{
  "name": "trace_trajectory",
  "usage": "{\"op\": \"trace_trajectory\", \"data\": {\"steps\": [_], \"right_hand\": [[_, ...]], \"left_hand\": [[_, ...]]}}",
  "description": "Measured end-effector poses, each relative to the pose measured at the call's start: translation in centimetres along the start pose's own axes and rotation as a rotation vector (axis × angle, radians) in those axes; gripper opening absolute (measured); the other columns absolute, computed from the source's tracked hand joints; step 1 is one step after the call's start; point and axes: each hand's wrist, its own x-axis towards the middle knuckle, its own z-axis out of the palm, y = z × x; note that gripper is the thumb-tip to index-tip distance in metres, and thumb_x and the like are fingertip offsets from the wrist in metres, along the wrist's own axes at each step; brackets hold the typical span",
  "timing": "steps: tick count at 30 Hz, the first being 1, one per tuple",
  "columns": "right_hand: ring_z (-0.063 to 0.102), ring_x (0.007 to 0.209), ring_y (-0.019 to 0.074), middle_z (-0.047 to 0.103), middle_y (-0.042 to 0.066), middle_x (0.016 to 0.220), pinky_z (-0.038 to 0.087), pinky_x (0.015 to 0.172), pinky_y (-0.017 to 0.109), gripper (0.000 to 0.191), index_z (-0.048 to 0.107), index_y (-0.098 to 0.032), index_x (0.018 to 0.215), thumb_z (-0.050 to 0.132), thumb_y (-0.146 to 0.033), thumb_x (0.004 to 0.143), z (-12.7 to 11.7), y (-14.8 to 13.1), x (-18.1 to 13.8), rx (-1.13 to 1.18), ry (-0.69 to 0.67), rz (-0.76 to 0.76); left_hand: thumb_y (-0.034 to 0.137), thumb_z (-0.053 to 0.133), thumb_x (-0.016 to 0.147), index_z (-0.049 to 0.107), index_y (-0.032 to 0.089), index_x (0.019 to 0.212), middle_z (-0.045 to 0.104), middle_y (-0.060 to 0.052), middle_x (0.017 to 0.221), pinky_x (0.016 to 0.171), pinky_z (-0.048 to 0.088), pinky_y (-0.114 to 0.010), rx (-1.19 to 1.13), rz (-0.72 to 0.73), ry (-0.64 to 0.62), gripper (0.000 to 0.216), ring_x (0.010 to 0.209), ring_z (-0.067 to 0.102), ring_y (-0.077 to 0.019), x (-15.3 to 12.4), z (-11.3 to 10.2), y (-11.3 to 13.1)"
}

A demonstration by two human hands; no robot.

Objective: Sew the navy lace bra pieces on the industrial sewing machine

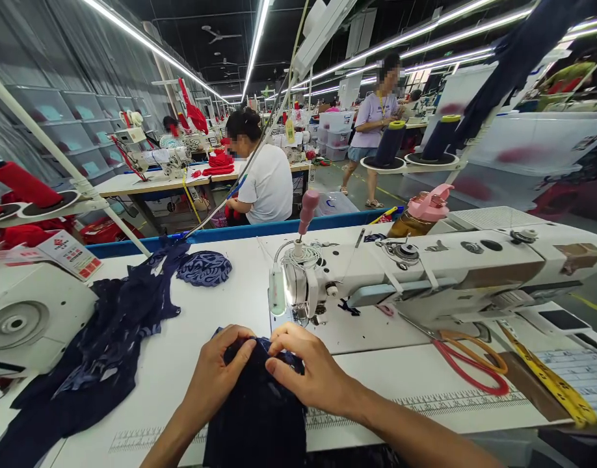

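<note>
Dark fabric (258,419) pinched at its top edge by left hand (223,374) and right hand (303,372), near sewing machine (449,266); could slip crooked if either pinch loosens.

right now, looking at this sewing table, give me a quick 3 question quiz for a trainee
1. True or false: the left hand and the right hand both pinch the navy fabric with their fingers, in front of the sewing machine.
2. The scissors on the table have handles that are: A) red and orange, B) green, C) black.
3. Fill in: the yellow tape measure lies to the ___ of the scissors.
Key: 1 true; 2 A; 3 right.
</note>
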Motion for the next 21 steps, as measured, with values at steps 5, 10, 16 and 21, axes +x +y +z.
{"op": "trace_trajectory", "data": {"steps": [5,10,16,21], "right_hand": [[0.053,0.078,0.0145,0.060,-0.002,0.081,0.039,0.072,0.027,0.015,0.055,-0.020,0.075,0.055,-0.020,0.089,0.4,-0.1,0.4,-0.025,0.064,0.037],[0.057,0.075,0.0133,0.064,-0.003,0.076,0.039,0.066,0.024,0.017,0.058,-0.020,0.066,0.061,-0.017,0.083,-0.4,-0.4,0.7,0.054,0.008,0.182],[0.056,0.067,0.0116,0.062,-0.004,0.072,0.038,0.062,0.023,0.004,0.062,-0.021,0.083,0.061,-0.017,0.083,0.1,0.0,0.1,-0.023,-0.020,0.184],[0.052,0.056,0.0080,0.055,-0.008,0.058,0.040,0.059,0.020,0.009,0.064,-0.018,0.073,0.068,-0.011,0.076,4.9,-0.3,1.9,0.161,-0.197,0.249]], "left_hand": [[0.043,0.055,0.091,0.063,0.024,0.084,0.061,0.001,0.084,0.077,0.040,-0.026,-0.086,-0.048,-0.021,0.023,0.083,0.055,-0.0166,0.0,0.0,0.5],[0.048,0.055,0.090,0.061,0.023,0.083,0.056,0.002,0.083,0.074,0.038,-0.025,-0.216,-0.143,-0.091,0.026,0.081,0.050,-0.0158,0.1,-0.2,1.0],[0.049,0.053,0.091,0.061,0.023,0.084,0.058,0.000,0.084,0.075,0.042,-0.026,-0.187,-0.089,-0.068,0.028,0.082,0.054,-0.0178,-1.2,0.8,-0.9],[0.054,0.059,0.081,0.067,0.024,0.079,0.067,-0.001,0.079,0.074,0.049,-0.029,0.015,-0.041,0.013,0.032,0.079,0.063,-0.0213,-1.6,-2.9,-3.7]]}}
